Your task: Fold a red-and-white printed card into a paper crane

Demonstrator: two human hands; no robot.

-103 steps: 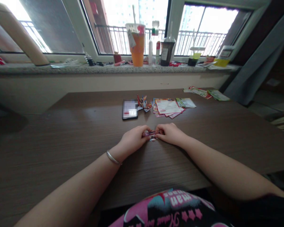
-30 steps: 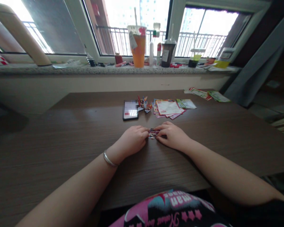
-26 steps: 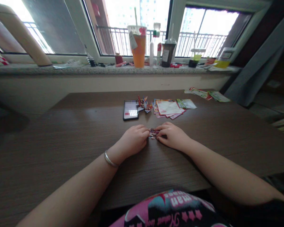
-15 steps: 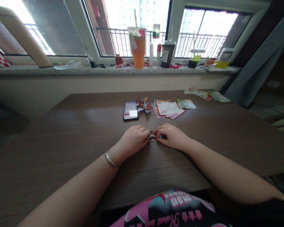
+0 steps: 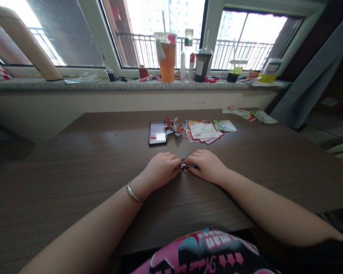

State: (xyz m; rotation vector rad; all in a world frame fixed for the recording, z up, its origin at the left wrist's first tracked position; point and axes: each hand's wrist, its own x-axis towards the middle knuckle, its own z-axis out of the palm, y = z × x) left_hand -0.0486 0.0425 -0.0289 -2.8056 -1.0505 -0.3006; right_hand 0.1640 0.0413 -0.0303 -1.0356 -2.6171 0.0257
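Note:
A small folded piece of printed paper [image 5: 184, 166] lies on the brown wooden table [image 5: 74, 167], almost wholly covered by my fingers. My left hand [image 5: 160, 169], with a silver bangle on its wrist, pinches the paper's left side with curled fingers. My right hand [image 5: 207, 165] pinches its right side, fingers bent down onto it. The two hands nearly touch over the paper. Farther back sit small folded paper figures [image 5: 173, 125].
A phone [image 5: 157, 133] lies behind my hands, with a stack of printed leaflets [image 5: 202, 130] to its right and more leaflets [image 5: 250, 113] at the far right edge. The windowsill carries an orange drink cup [image 5: 167, 57], a dark cup [image 5: 201, 62] and bottles.
My hands have drawn closer together over the folded paper, so less of it shows now. The view has shifted only slightly.

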